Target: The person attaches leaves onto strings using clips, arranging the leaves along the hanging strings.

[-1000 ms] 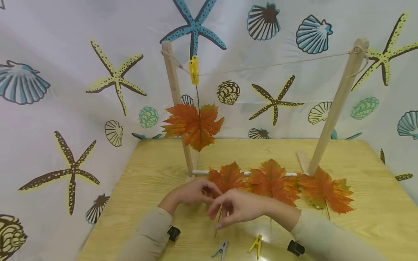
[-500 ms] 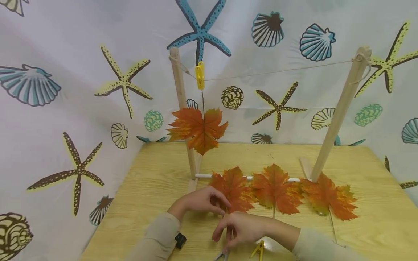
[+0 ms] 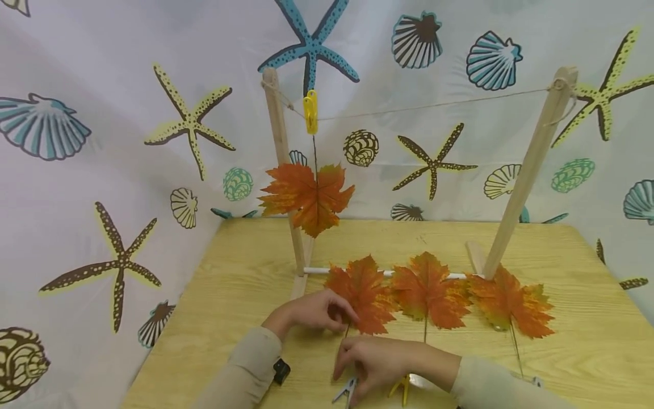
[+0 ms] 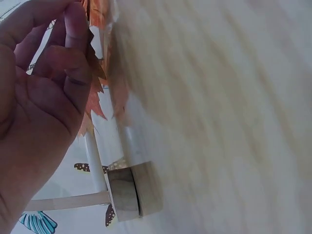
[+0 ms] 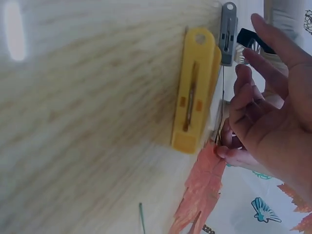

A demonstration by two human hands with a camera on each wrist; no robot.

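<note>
My left hand pinches the stem base of an orange artificial maple leaf lying on the wooden table; the right wrist view shows its fingertips there. My right hand is low over the table near its front, thumb and forefinger apart beside a grey clothespin. In the right wrist view the grey clothespin is just past those fingertips, with nothing held. A yellow clothespin lies close by, partly hidden by my right hand in the head view.
Two wooden posts carry a string. From it hangs another maple leaf by a yellow clothespin. Two more leaves lie to the right, before the white rod. Another small clip shows by the right sleeve.
My right hand has moved away from the left hand, down toward the front of the table and the grey clothespin. The left hand has shifted slightly right, staying at the leaf's base.
</note>
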